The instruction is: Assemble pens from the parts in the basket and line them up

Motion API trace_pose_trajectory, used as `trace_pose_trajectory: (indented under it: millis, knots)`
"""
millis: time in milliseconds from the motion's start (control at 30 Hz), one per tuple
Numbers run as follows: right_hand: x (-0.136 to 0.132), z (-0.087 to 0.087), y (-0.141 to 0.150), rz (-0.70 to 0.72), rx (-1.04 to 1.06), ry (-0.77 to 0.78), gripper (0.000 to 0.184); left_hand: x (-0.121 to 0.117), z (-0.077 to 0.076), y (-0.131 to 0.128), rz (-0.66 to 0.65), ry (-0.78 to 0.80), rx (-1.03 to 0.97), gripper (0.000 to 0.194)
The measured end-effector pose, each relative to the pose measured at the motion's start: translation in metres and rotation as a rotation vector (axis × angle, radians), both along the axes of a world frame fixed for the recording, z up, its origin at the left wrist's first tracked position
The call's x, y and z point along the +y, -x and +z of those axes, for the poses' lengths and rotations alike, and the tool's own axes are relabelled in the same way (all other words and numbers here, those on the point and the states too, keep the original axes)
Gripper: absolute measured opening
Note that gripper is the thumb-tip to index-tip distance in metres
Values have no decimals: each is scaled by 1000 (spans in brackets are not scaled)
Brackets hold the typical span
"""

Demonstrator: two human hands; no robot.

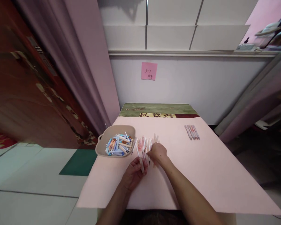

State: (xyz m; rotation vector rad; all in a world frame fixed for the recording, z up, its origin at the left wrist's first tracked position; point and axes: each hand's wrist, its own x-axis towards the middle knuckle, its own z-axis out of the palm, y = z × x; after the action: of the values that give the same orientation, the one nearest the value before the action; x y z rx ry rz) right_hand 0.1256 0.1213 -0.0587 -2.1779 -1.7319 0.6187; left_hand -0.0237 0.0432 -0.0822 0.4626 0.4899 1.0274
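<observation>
My left hand (133, 173) is closed around a pale, translucent pen barrel (142, 166), which it holds upright at a slant over the near middle of the table. Just to its right, my right hand (158, 152) is bent down with its fingers pinched together; what lies between them is hidden. Thin white pen refills (144, 145) with dark tips lie beyond and between the hands. Among them are pinkish translucent pen barrels (140, 144). More pale pen parts (155, 137) show just past my right hand, partly covered by it.
A beige basket (115, 129) full of blue, white and orange pen parts stands at the left. Several assembled-looking pens (192, 132) lie in a row at the right. Pink paper (201, 175) covers the table; a wall with a pink note (149, 71) is behind.
</observation>
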Motion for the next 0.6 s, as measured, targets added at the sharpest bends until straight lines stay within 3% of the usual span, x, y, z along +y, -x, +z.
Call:
trace_pose_trajectory:
  millis: [133,400,600]
  knots:
    - [1,0,-7,-54,180,-32,11,4,4,-9,33,21,-42,22]
    - [-21,11,-59,-129,796,-162,26,9,-2,-5,99,95,3,21]
    - [-40,24,-41,-151,1235,-307,30,7,-2,-9,60,166,54,24]
